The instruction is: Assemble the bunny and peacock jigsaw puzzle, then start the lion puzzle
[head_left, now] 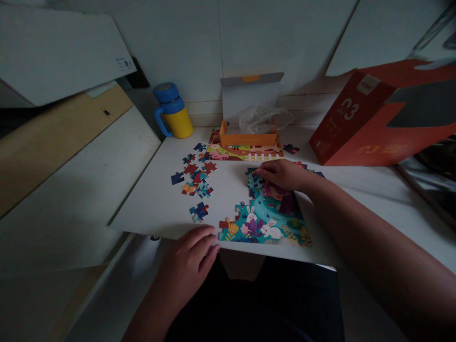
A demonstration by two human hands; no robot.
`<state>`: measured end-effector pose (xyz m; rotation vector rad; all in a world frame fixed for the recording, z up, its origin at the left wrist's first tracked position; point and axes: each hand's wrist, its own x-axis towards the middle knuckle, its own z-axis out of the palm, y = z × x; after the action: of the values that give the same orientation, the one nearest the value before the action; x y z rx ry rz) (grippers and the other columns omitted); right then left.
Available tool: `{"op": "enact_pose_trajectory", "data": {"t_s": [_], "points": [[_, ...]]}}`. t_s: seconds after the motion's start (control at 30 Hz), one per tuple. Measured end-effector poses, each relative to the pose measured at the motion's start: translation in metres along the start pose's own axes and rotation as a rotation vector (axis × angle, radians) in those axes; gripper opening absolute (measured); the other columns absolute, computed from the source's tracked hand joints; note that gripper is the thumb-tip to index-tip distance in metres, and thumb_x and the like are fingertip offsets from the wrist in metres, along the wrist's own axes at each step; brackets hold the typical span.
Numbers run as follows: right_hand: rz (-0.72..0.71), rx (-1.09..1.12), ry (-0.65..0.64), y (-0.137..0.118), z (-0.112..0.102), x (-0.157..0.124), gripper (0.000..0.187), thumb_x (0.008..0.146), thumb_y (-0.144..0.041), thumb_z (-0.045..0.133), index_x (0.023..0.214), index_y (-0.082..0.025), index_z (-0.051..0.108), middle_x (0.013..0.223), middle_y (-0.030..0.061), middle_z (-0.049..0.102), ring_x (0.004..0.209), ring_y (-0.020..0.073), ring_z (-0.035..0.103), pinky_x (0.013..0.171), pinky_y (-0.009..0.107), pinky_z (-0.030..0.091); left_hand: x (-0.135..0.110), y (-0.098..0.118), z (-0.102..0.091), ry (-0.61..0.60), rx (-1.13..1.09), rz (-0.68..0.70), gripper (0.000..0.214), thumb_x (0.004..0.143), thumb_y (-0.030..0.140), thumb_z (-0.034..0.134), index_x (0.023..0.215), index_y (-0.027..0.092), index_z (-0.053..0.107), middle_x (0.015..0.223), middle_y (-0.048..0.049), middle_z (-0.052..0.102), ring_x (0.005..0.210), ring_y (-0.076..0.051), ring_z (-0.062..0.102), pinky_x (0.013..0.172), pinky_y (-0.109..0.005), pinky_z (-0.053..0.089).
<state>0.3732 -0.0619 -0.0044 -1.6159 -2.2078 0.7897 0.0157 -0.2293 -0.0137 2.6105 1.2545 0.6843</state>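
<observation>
A partly joined jigsaw puzzle [274, 221] with white rabbits, plants and a stream lies near the table's front edge. My right hand [281, 173] is over its upper part, thumb and fingers pinched on a teal leaf-patterned puzzle piece [254, 180] at the puzzle's upper left; the fingers partly cover it. My left hand [195, 249] rests at the front edge, just left of the puzzle's lower corner, fingers loosely bent and holding nothing. Several loose pieces [204, 190] are scattered to the left, with a dark blue piece [199, 211] closest to my left hand.
Behind the pieces, an open orange box [248, 139] holding a clear plastic bag [261, 119] stands on a picture sheet [231, 153]. A yellow and blue mug [174, 111] is at the back left. A large red box [356, 118] stands at right; white panels [89, 175] flank the left.
</observation>
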Motion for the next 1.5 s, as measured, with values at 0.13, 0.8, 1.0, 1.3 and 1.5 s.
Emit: {"op": "enact_pose_trajectory", "data": {"t_s": [0.13, 0.8, 1.0, 1.3, 1.5], "points": [[-0.023, 0.008, -0.018, -0.004, 0.000, -0.002, 0.030, 0.096, -0.052, 0.062, 0.093, -0.024, 0.071, 0.075, 0.0025, 0.073, 0.063, 0.0184, 0.059, 0.063, 0.033, 0.040, 0.005, -0.001, -0.009, 0.002, -0.140, -0.039, 0.014, 0.107, 0.023, 0.064, 0.116, 0.026, 0.075, 0.119, -0.0052, 0.080, 0.111, -0.021, 0.078, 0.099, -0.040, 0.069], [-0.020, 0.042, 0.143, 0.010, -0.004, 0.003, 0.026, 0.093, -0.034, 0.065, 0.114, -0.019, 0.070, 0.081, 0.0040, 0.076, 0.067, 0.0189, 0.065, 0.064, 0.029, 0.042, -0.007, -0.048, -0.012, 0.092, 0.079, -0.167, 0.014, 0.108, 0.032, 0.064, 0.119, 0.028, 0.072, 0.122, -0.0071, 0.073, 0.113, -0.027, 0.073, 0.102, -0.046, 0.062], [-0.029, -0.010, 0.160, 0.012, -0.004, 0.004, 0.025, 0.094, -0.028, 0.066, 0.117, -0.018, 0.071, 0.088, 0.0049, 0.079, 0.070, 0.0187, 0.068, 0.065, 0.028, 0.043, -0.002, -0.049, -0.008, 0.113, 0.107, -0.183, 0.022, 0.108, 0.038, 0.062, 0.127, 0.029, 0.071, 0.135, -0.0092, 0.069, 0.124, -0.030, 0.070, 0.110, -0.050, 0.060], [-0.035, -0.075, 0.157, 0.013, -0.003, 0.004, 0.024, 0.096, -0.025, 0.067, 0.118, -0.018, 0.070, 0.089, 0.0051, 0.080, 0.074, 0.0191, 0.070, 0.067, 0.028, 0.043, 0.004, -0.062, 0.003, 0.107, 0.145, -0.167, 0.032, 0.108, 0.037, 0.061, 0.139, 0.027, 0.063, 0.157, -0.0132, 0.059, 0.143, -0.035, 0.062, 0.120, -0.060, 0.054], [-0.025, -0.057, 0.160, 0.015, -0.001, 0.006, 0.024, 0.096, -0.028, 0.067, 0.118, -0.020, 0.071, 0.085, 0.0043, 0.079, 0.073, 0.0196, 0.069, 0.067, 0.029, 0.044, 0.010, -0.073, 0.003, 0.079, 0.106, -0.134, 0.042, 0.107, 0.033, 0.061, 0.148, 0.026, 0.056, 0.159, -0.0138, 0.059, 0.148, -0.034, 0.057, 0.125, -0.060, 0.049]]}}
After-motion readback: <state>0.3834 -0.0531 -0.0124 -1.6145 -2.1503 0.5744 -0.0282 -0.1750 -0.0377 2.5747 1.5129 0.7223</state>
